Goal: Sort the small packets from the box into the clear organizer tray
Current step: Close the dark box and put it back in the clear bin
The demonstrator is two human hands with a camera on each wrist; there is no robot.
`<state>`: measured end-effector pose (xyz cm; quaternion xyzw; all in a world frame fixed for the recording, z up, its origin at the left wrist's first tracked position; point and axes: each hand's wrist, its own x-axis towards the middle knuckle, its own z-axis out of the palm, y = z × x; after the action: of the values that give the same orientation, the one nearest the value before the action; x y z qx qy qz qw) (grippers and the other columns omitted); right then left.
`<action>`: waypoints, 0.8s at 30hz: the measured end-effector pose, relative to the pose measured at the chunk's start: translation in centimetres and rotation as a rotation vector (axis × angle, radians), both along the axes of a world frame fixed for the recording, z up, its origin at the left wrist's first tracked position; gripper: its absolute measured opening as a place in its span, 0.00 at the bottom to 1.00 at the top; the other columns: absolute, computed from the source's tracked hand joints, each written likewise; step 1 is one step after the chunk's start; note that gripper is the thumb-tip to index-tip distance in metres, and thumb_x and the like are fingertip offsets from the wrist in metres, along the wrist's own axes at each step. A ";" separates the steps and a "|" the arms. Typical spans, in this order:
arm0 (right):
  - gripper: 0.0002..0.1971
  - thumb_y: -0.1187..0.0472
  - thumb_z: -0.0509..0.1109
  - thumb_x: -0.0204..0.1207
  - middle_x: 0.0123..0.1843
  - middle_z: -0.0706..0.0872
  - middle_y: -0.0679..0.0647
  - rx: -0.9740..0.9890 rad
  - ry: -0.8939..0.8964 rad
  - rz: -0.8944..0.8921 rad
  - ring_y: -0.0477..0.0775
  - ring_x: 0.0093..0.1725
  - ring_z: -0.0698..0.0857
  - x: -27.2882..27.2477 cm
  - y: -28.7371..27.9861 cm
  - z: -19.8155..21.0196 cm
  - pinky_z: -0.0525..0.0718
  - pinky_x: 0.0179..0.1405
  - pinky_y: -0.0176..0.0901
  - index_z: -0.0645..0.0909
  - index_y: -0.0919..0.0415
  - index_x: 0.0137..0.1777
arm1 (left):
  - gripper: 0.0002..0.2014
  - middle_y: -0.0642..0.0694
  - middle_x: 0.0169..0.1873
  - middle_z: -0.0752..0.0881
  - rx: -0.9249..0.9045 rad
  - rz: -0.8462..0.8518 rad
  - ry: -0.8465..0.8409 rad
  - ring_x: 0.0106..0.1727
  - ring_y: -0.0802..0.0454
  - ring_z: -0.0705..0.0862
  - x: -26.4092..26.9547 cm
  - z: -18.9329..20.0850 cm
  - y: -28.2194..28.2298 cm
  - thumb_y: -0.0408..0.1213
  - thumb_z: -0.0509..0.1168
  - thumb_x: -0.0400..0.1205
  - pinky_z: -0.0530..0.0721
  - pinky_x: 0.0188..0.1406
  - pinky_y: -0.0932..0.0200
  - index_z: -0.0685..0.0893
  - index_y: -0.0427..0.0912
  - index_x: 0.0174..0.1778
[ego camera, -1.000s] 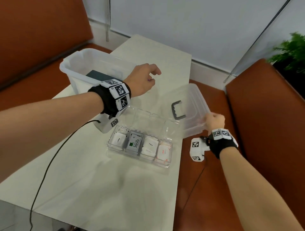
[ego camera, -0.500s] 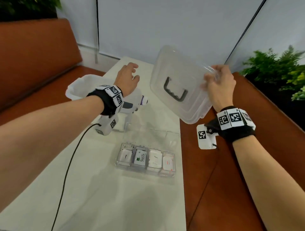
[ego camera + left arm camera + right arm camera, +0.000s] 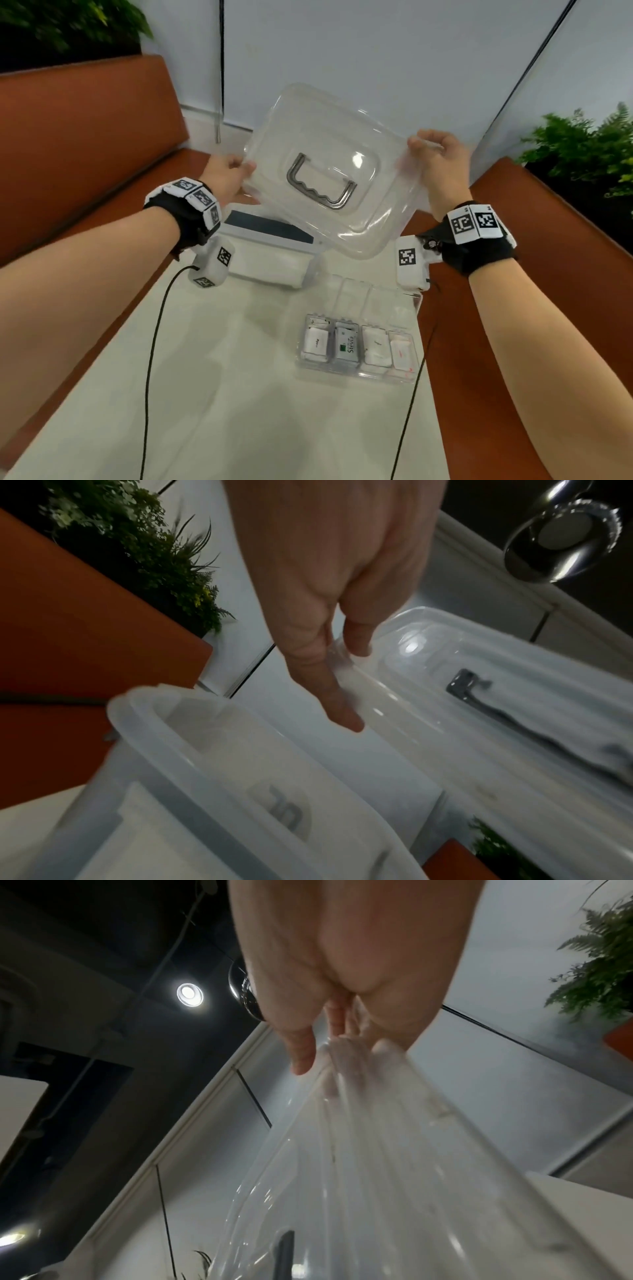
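You are holding the clear rectangular plastic lid [image 3: 329, 171], with its grey wire handle [image 3: 320, 186], tilted in the air above the translucent white plastic box [image 3: 270, 260]. Your left hand [image 3: 227, 178] is pinching the lid's left rim, thumb on one face and fingers on the other, as the left wrist view shows; your right hand [image 3: 440, 161] is gripping the right rim, fingers curled over its edge. The lid is likely light, thin and somewhat flexible, and its glossy surface looks slippery, so the raised rim is the safest hold. The small white paper packets [image 3: 359, 344] are lying in the four near compartments of the clear plastic organizer tray [image 3: 409, 301], which is sitting on the pale tabletop [image 3: 222, 394] nearer to you than the box, below both hands and well apart from them. The packets themselves look light and soft.
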<state>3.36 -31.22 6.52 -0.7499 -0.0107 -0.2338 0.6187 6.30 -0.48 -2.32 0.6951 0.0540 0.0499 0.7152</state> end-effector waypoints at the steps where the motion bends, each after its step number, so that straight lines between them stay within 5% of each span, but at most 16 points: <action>1: 0.15 0.56 0.71 0.78 0.53 0.86 0.59 0.005 0.065 -0.031 0.56 0.46 0.88 0.7 0.8 -0.5 0.89 0.49 0.52 0.77 0.59 0.63 | 0.09 0.29 0.57 0.85 0.003 0.005 0.010 0.41 0.41 0.89 0.2 -0.1 1.1 0.35 0.62 0.87 0.91 0.31 0.52 0.80 0.32 0.54; 5: 0.23 0.51 0.70 0.79 0.56 0.82 0.61 0.029 0.585 0.175 0.64 0.48 0.86 1.8 4.8 -4.0 0.87 0.47 0.55 0.73 0.62 0.68 | 0.13 0.30 0.61 0.81 0.004 0.082 0.101 0.40 0.42 0.89 1.1 -1.0 5.4 0.33 0.63 0.87 0.90 0.28 0.51 0.77 0.26 0.60; 7: 0.21 0.55 0.72 0.78 0.53 0.81 0.61 0.026 0.694 0.230 0.63 0.44 0.86 1.9 7.0 -5.7 0.87 0.39 0.51 0.75 0.64 0.66 | 0.17 0.29 0.63 0.79 0.003 0.131 0.173 0.41 0.37 0.88 1.5 -1.5 6.7 0.31 0.64 0.85 0.89 0.28 0.49 0.75 0.22 0.65; 10: 0.14 0.67 0.70 0.76 0.48 0.79 0.63 -0.008 0.645 0.104 0.61 0.40 0.83 2.7 9.4 -7.8 0.88 0.36 0.54 0.75 0.69 0.60 | 0.19 0.29 0.64 0.79 0.047 0.174 0.272 0.44 0.32 0.88 1.6 -2.2 7.6 0.31 0.66 0.84 0.91 0.38 0.42 0.73 0.23 0.67; 14: 0.14 0.69 0.65 0.76 0.55 0.79 0.68 -0.231 0.658 -0.027 0.68 0.54 0.82 2.8 10.6 -9.5 0.83 0.60 0.65 0.73 0.72 0.60 | 0.19 0.30 0.57 0.86 0.471 0.199 0.268 0.51 0.32 0.88 1.6 -3.1 7.9 0.39 0.67 0.83 0.88 0.53 0.42 0.81 0.26 0.62; 18: 0.16 0.67 0.63 0.78 0.63 0.81 0.69 -0.442 0.690 -0.120 0.71 0.60 0.83 2.6 10.3 -10.6 0.84 0.60 0.60 0.76 0.76 0.63 | 0.19 0.31 0.52 0.87 0.787 0.172 0.265 0.49 0.33 0.87 1.4 -3.6 7.7 0.43 0.67 0.81 0.87 0.49 0.48 0.84 0.27 0.56; 21: 0.13 0.65 0.61 0.79 0.61 0.81 0.68 -0.552 0.691 -0.171 0.66 0.59 0.82 2.6 10.3 -11.5 0.80 0.56 0.49 0.79 0.73 0.58 | 0.18 0.30 0.53 0.86 0.778 0.163 0.292 0.46 0.34 0.86 1.5 -4.6 7.3 0.40 0.66 0.83 0.87 0.49 0.47 0.82 0.26 0.56; 24: 0.09 0.64 0.62 0.80 0.51 0.81 0.67 -0.572 0.670 -0.173 0.66 0.58 0.81 2.7 10.4 -12.3 0.78 0.47 0.44 0.79 0.70 0.52 | 0.17 0.31 0.52 0.87 0.753 0.170 0.289 0.38 0.39 0.83 1.7 -5.2 7.1 0.39 0.66 0.83 0.84 0.35 0.52 0.82 0.25 0.55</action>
<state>6.03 -20.84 -5.77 -0.9233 0.1888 -0.0167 0.3339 7.97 6.66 -7.47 0.9012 0.1892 0.0267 0.3890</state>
